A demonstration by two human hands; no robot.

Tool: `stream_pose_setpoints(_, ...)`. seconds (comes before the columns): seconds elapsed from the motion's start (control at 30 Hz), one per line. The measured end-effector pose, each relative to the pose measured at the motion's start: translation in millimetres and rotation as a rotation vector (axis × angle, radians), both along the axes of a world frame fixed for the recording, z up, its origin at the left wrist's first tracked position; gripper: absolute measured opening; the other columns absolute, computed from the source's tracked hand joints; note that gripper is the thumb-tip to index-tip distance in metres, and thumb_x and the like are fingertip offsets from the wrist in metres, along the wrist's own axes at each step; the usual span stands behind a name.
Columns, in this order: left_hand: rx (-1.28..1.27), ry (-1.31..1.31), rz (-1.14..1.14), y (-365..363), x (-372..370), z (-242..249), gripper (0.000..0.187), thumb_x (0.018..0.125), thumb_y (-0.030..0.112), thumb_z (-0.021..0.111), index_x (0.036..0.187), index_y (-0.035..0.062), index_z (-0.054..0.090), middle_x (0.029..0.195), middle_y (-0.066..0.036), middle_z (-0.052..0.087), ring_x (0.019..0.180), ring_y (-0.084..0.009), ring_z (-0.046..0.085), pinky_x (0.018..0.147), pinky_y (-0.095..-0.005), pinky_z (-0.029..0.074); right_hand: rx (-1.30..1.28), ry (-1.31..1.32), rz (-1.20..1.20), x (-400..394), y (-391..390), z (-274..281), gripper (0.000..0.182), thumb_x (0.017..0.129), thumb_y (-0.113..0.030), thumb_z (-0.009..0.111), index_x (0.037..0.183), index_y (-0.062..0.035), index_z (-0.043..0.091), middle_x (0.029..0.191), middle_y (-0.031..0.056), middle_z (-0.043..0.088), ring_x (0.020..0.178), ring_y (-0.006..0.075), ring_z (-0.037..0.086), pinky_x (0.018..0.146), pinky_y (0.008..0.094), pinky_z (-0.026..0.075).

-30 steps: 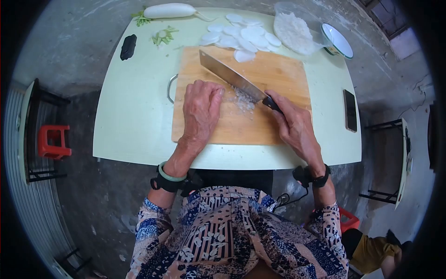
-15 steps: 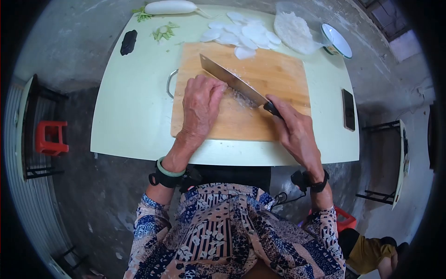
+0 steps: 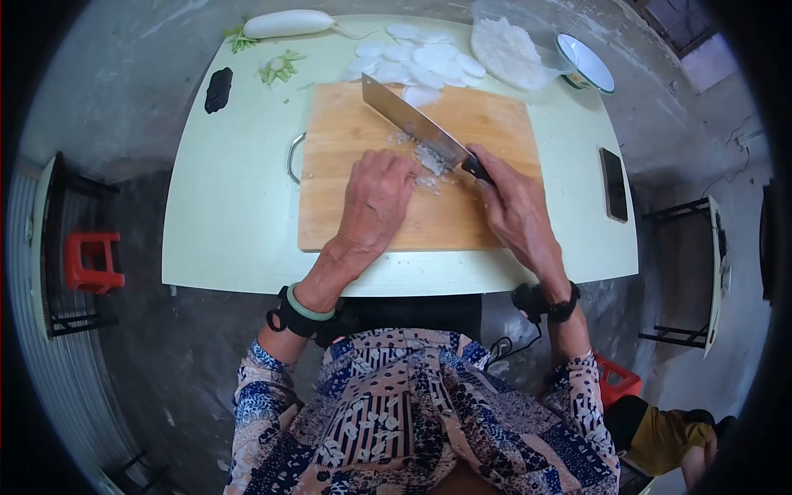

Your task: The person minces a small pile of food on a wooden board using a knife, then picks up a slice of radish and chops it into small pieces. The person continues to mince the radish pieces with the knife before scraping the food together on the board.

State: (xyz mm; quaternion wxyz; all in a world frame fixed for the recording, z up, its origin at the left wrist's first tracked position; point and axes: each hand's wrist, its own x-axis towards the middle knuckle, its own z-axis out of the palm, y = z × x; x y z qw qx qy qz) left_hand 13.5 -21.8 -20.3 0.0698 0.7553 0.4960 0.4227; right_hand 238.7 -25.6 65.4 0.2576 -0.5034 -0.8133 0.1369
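Observation:
My right hand (image 3: 517, 202) grips the black handle of a cleaver (image 3: 417, 120), whose broad blade slants up to the left over a wooden cutting board (image 3: 338, 124). Finely chopped white bits (image 3: 431, 159) lie under and beside the blade. Close to them, at the left, rests my left hand (image 3: 378, 194) with its fingers curled and pressed together; whatever is under the fingertips is hidden. Beyond the board's far edge spread several thin, round white slices (image 3: 437, 58), probably of radish, a few reaching onto the board.
At the table's back left lie a whole white radish (image 3: 289, 24), cut green tops (image 3: 282, 66) and a black object (image 3: 218, 90). A bag of white shreds (image 3: 507, 49) and a bowl (image 3: 587, 64) are at the back right; a phone (image 3: 614, 185) lies right. Another person (image 3: 668, 437) is at lower right.
My left hand has moved right and toward me, off the blade's side to the near edge of the chopped bits. The cleaver has shifted slightly, showing more of the white pile.

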Motion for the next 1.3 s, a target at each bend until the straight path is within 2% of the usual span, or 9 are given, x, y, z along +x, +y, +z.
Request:
stream_pose_setpoints(0.17,-0.095,-0.143,0.071,-1,-18,6,0.017,0.086,0.007,0.083,0.098,0.0042,0.072,0.093,-0.010,0.064,0.094,-0.0323,0.061,0.084,-0.0461,0.052,0.048,0.005,0.073,-5,2,-3,0.045,0.099,-0.002,0.065,0.144,-0.0072,0.060,0.111,0.0213,0.074,0.096,0.0449,0.071,0.079,0.0522,0.055)
stream_pose_setpoints(0.37,-0.117,0.071,0.105,-1,-22,11,0.014,0.087,0.008,0.084,0.093,0.0037,0.072,0.094,-0.011,0.063,0.095,-0.0323,0.060,0.083,-0.0461,0.052,0.065,-0.063,0.067,-11,-11,0,0.049,0.098,-0.002,0.067,0.146,-0.0076,0.059,0.099,0.0192,0.071,0.086,0.0428,0.071,0.072,0.0506,0.055)
stream_pose_setpoints(0.6,-0.060,-0.124,0.105,2,-20,3,0.009,0.093,0.006,0.076,0.099,0.0019,0.070,0.094,-0.013,0.062,0.090,-0.0331,0.062,0.080,-0.0449,0.052,0.083,-0.010,0.048,-5,-29,-5,0.053,0.097,0.000,0.068,0.148,-0.0080,0.058,0.098,0.0190,0.070,0.077,0.0420,0.070,0.064,0.0495,0.054)
stream_pose_setpoints(0.67,-0.087,-0.256,0.109,1,-22,8,0.008,0.094,0.005,0.074,0.100,0.0027,0.069,0.094,-0.014,0.062,0.090,-0.0344,0.062,0.080,-0.0450,0.051,-0.096,0.050,0.009,-10,-41,6,0.052,0.098,0.005,0.065,0.149,-0.0068,0.060,0.120,0.0238,0.074,0.107,0.0444,0.074,0.087,0.0459,0.060)
stream_pose_setpoints(0.73,-0.066,-0.427,0.185,-3,-24,14,0.006,0.099,0.005,0.070,0.102,0.0014,0.067,0.095,-0.013,0.064,0.086,-0.0309,0.063,0.074,-0.0413,0.052,-0.131,0.016,0.027,-16,-45,6,0.052,0.098,0.005,0.065,0.149,-0.0068,0.060,0.118,0.0236,0.074,0.105,0.0443,0.074,0.086,0.0457,0.060)
stream_pose_setpoints(0.83,-0.044,-0.384,0.217,-9,-31,14,0.005,0.101,0.005,0.069,0.103,0.0012,0.067,0.094,-0.012,0.063,0.083,-0.0279,0.063,0.072,-0.0388,0.052,-0.184,-0.042,0.029,-16,-46,1,0.052,0.098,0.006,0.064,0.149,-0.0065,0.060,0.115,0.0230,0.074,0.101,0.0447,0.074,0.083,0.0467,0.059)
stream_pose_setpoints(0.9,-0.106,-0.367,0.221,-14,-34,10,0.005,0.100,0.003,0.070,0.103,0.0011,0.067,0.094,-0.012,0.062,0.085,-0.0286,0.062,0.075,-0.0406,0.052,0.045,0.021,0.062,-9,-40,-7,0.054,0.095,0.002,0.068,0.148,-0.0048,0.058,0.100,0.0190,0.070,0.078,0.0410,0.070,0.065,0.0493,0.055)
stream_pose_setpoints(1.0,-0.122,-0.258,0.187,-14,-39,0,0.010,0.105,0.008,0.068,0.107,-0.0016,0.071,0.098,-0.010,0.066,0.084,-0.0199,0.065,0.078,-0.0340,0.054,0.071,0.074,-0.010,-3,-39,-8,0.054,0.095,0.002,0.067,0.147,-0.0052,0.058,0.102,0.0201,0.072,0.081,0.0420,0.071,0.068,0.0499,0.056)
stream_pose_setpoints(1.3,-0.050,-0.137,0.114,-9,-16,6,0.010,0.101,0.005,0.068,0.107,0.0005,0.074,0.098,-0.013,0.064,0.095,-0.0291,0.065,0.079,-0.0404,0.054,0.121,0.005,0.021,-7,-25,-17,0.054,0.095,0.001,0.067,0.148,-0.0061,0.058,0.103,0.0197,0.072,0.082,0.0417,0.072,0.068,0.0500,0.056)
